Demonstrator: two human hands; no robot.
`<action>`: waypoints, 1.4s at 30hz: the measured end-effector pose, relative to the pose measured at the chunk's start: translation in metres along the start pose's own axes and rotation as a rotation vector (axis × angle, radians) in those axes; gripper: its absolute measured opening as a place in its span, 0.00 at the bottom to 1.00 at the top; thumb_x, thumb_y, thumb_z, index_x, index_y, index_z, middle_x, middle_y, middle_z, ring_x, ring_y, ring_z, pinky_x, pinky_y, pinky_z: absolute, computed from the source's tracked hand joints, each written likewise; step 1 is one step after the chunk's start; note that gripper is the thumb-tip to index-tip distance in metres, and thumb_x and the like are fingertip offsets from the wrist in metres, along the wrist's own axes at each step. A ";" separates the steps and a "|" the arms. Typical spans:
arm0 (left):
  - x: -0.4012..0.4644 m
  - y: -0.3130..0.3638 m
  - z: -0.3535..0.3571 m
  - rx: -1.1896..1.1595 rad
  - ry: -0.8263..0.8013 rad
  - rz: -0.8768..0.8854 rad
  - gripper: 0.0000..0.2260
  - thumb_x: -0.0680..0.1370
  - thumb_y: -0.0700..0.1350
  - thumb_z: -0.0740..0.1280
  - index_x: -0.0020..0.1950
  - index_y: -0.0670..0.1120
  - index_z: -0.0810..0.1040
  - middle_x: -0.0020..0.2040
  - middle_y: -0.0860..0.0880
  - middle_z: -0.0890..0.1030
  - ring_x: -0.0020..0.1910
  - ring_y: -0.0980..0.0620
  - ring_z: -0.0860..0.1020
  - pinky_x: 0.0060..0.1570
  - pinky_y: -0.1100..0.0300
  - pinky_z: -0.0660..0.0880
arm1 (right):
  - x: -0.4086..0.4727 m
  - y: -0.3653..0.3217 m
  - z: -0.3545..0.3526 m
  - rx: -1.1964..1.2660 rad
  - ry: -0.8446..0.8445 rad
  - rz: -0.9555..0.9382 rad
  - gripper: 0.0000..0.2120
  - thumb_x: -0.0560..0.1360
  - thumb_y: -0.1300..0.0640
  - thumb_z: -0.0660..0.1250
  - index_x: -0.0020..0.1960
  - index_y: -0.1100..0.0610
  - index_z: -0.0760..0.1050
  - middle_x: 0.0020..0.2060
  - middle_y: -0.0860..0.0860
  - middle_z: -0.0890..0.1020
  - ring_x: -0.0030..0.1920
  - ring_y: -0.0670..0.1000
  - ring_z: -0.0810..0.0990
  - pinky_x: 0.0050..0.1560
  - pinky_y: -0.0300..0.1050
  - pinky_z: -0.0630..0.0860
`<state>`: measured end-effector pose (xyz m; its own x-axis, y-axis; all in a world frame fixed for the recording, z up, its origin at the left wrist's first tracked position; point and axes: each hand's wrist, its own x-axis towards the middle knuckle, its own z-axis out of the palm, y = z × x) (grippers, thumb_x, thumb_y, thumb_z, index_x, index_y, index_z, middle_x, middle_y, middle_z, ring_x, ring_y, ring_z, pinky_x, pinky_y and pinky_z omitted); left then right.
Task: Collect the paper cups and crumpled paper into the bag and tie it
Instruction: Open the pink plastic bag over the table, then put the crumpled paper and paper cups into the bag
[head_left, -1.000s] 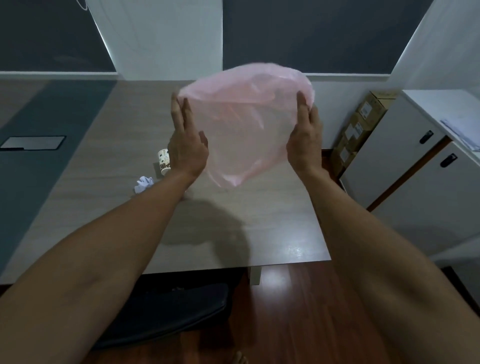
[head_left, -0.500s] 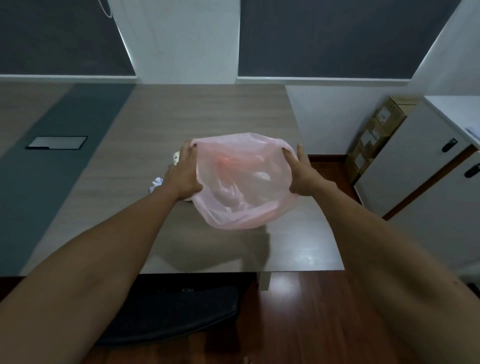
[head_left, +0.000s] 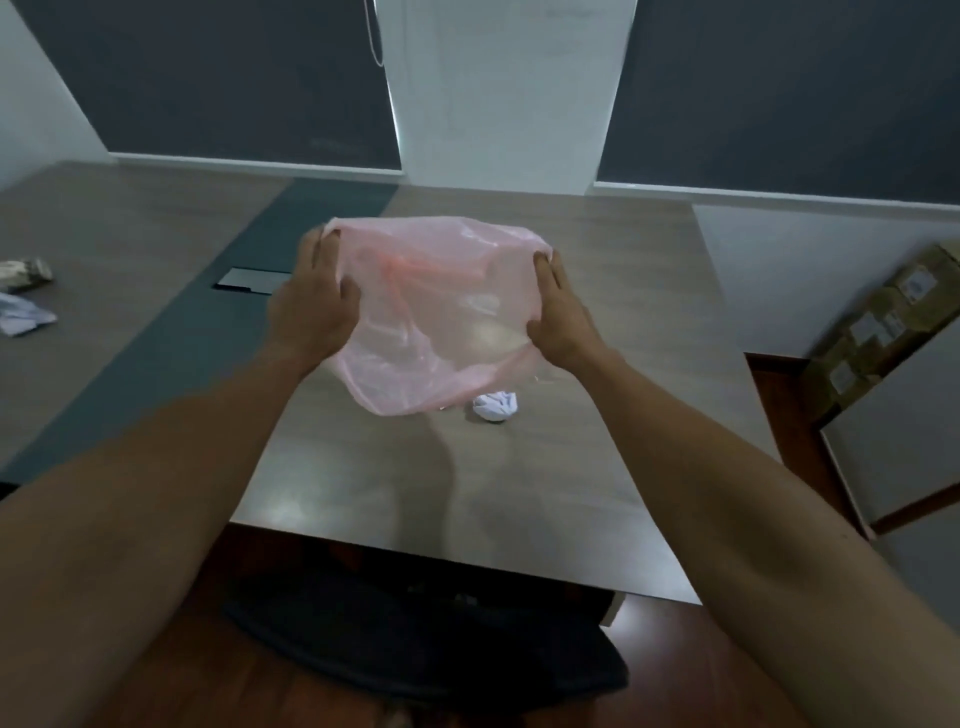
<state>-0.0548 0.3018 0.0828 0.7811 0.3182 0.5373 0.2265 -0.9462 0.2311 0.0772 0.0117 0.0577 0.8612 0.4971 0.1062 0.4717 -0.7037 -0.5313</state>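
I hold a thin pink plastic bag spread open above the wooden table. My left hand grips its left rim and my right hand grips its right rim. A white crumpled paper ball lies on the table just below the bag's lower right edge. A pale shape shows faintly through the bag near my right hand; I cannot tell what it is. At the far left of the table lie a paper cup on its side and a piece of crumpled paper.
A dark strip with a metal cable hatch runs down the table. A black chair seat sits below the near table edge. Cardboard boxes and a white cabinet stand at the right.
The bag came down from chest height to just over the table. The view swung left, so the paper ball now lies right of the bag, and the far-left cup and paper came into view.
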 end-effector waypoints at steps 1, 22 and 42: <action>0.003 -0.017 -0.006 0.023 0.042 -0.012 0.23 0.80 0.43 0.59 0.75 0.44 0.64 0.75 0.42 0.66 0.46 0.31 0.79 0.40 0.44 0.74 | 0.008 -0.018 0.014 0.008 -0.015 -0.008 0.46 0.76 0.65 0.65 0.83 0.49 0.41 0.82 0.44 0.42 0.67 0.66 0.73 0.60 0.55 0.75; -0.062 -0.246 0.066 -0.048 -0.252 -0.204 0.24 0.76 0.36 0.64 0.72 0.48 0.67 0.78 0.46 0.62 0.52 0.30 0.80 0.50 0.37 0.76 | 0.071 -0.097 0.259 0.155 -0.122 0.203 0.40 0.73 0.67 0.63 0.81 0.53 0.52 0.81 0.51 0.53 0.72 0.61 0.69 0.60 0.52 0.72; -0.042 -0.233 0.095 -0.137 -0.461 -0.148 0.34 0.76 0.34 0.61 0.81 0.47 0.57 0.81 0.57 0.53 0.45 0.37 0.79 0.45 0.41 0.79 | 0.045 -0.113 0.286 0.389 -0.052 0.195 0.24 0.76 0.37 0.67 0.65 0.47 0.65 0.56 0.51 0.82 0.51 0.51 0.83 0.52 0.55 0.81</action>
<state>-0.0851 0.5036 -0.0705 0.9291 0.3602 0.0840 0.2999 -0.8665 0.3990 0.0088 0.2585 -0.1179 0.9116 0.4059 -0.0642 0.1867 -0.5483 -0.8152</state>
